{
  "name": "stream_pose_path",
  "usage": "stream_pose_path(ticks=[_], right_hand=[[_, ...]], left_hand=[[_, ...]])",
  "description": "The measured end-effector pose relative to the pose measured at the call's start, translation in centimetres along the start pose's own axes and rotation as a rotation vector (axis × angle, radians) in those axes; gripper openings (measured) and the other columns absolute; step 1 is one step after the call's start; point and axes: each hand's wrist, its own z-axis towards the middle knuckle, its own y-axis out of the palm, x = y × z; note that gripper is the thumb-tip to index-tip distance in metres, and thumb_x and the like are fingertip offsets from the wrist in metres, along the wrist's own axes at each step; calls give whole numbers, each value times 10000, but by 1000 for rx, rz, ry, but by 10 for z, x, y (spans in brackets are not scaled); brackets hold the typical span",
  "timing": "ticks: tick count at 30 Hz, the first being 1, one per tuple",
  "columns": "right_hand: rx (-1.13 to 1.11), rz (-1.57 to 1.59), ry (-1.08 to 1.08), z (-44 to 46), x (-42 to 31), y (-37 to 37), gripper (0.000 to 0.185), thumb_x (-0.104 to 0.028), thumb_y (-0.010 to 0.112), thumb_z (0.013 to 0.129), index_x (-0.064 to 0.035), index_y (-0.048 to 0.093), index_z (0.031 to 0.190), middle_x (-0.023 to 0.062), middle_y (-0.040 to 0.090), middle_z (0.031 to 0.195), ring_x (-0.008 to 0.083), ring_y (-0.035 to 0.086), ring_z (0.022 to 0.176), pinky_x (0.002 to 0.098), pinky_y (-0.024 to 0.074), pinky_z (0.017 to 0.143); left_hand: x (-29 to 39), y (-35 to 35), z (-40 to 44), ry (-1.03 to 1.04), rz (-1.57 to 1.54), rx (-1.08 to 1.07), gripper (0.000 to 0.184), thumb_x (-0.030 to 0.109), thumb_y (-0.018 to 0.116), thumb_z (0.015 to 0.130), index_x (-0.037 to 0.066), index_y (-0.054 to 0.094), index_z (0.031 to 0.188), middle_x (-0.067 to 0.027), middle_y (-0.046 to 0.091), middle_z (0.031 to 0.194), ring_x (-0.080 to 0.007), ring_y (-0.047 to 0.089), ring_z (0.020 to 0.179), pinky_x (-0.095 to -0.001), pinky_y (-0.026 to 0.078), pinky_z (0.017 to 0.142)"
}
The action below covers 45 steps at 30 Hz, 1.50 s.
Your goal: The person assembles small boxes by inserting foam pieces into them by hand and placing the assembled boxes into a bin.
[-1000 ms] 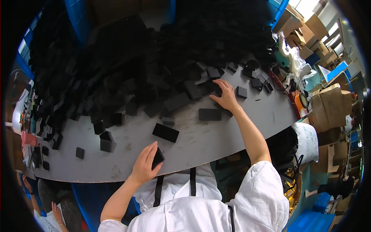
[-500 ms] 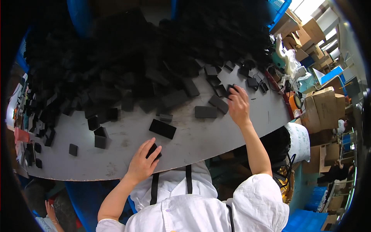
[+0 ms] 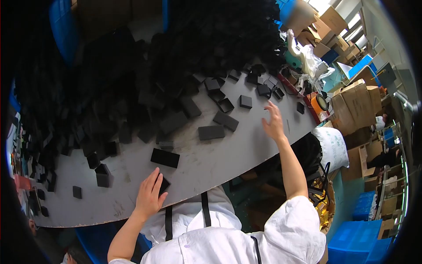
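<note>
My left hand (image 3: pixel 149 196) is at the table's front edge, its thumb and fingers around a small black box (image 3: pixel 164 185), partly hidden by the fingers. Just beyond it lies a longer black box (image 3: pixel 165 158). My right hand (image 3: pixel 274 125) hovers above the table on the right, fingers apart and holding nothing. A small square black box (image 3: pixel 245 101) rests up and left of its fingertips. Two oblong dark boxes, one lying flat (image 3: pixel 211 133) and one slanted (image 3: pixel 226 121), sit to the left of that hand.
A large dark heap of black boxes (image 3: pixel 132 97) covers the far side of the grey table (image 3: pixel 206 163). Loose boxes lie at the left. An orange round item (image 3: pixel 320 103) and plastic bags (image 3: pixel 312 57) line the right edge. A white sack (image 3: pixel 332 148) stands beside the table.
My right hand has let go of the small square box and drawn back toward me, its fingers opening. My left hand stays at its box. The whole view has shifted left and turned slightly.
</note>
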Motion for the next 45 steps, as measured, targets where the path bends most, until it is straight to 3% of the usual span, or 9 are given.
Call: stream_pose_path(ticks=[3, 7, 8, 11, 16, 26, 31, 35, 45], right_hand=[[-325, 85, -81, 52, -12, 50, 521, -55, 671, 761, -92, 492, 1249, 200, 325, 1565, 388, 303, 1441, 415, 293, 1182], [-402, -93, 0, 78, -49, 55, 473, -130, 696, 818, -109, 506, 1251, 144, 544, 1337, 362, 453, 1289, 443, 386, 1051], [-187, -108, -76, 71, -48, 68, 444, -169, 744, 798, -104, 564, 1198, 114, 616, 1154, 341, 528, 1164, 446, 424, 963], [104, 354, -265, 45, -145, 35, 348, -133, 767, 740, -81, 663, 1068, 137, 654, 1085, 350, 578, 1078, 437, 457, 923], [-413, 624, -732, -60, -270, 36, 420, -202, 798, 732, -112, 662, 1119, 139, 597, 1203, 327, 571, 1138, 441, 469, 946], [-411, 727, -717, -81, -282, 58, 324, -197, 774, 748, -94, 682, 1042, 135, 605, 1142, 342, 588, 1099, 435, 518, 909], [-288, 551, -861, -82, -280, 55, 357, -178, 737, 742, -60, 670, 1073, 195, 586, 1171, 379, 589, 1111, 448, 511, 928], [-451, 702, -784, -75, -268, 45, 352, -136, 679, 764, -34, 655, 1100, 234, 571, 1208, 397, 584, 1139, 460, 497, 960], [-346, 535, -858, -82, -261, 50, 516, -132, 736, 756, -26, 599, 1242, 273, 526, 1296, 409, 582, 1149, 477, 504, 946]], left_hand=[[2, -2, -2, 1, 18, 27, 575, 217, 689, 857, 15, 517, 1368, -207, 421, 1488, -405, 461, 1302, -468, 405, 1043], [10, -6, -10, -182, -44, 178, 683, 230, 782, 766, 10, 524, 1359, -188, 505, 1372, -383, 511, 1193, -461, 418, 1010], [4, 4, -16, -216, -10, 236, 745, 184, 834, 681, 5, 537, 1341, -154, 572, 1241, -360, 534, 1098, -460, 427, 974], [1, 7, -12, -289, -123, 261, 788, 130, 842, 640, 13, 524, 1352, -116, 615, 1168, -333, 548, 1070, -449, 416, 965], [10, 16, 26, -148, -86, 209, 890, 149, 858, 618, 32, 472, 1412, -82, 641, 1114, -300, 560, 1066, -442, 387, 979], [8, 24, 34, -53, -71, 169, 913, 178, 847, 654, 45, 433, 1457, -93, 611, 1138, -292, 557, 1062, -508, 348, 1048], [14, 28, 32, -93, -88, 189, 912, 199, 850, 647, 63, 446, 1453, -96, 607, 1124, -294, 544, 1084, -521, 331, 1064], [19, 23, 41, -124, -75, 102, 893, 242, 844, 652, 95, 465, 1447, -78, 604, 1116, -282, 531, 1097, -521, 307, 1080], [18, 27, 41, -152, -196, 147, 831, 305, 843, 690, 48, 497, 1400, -77, 624, 1167, -268, 557, 1117, -524, 309, 1084]])
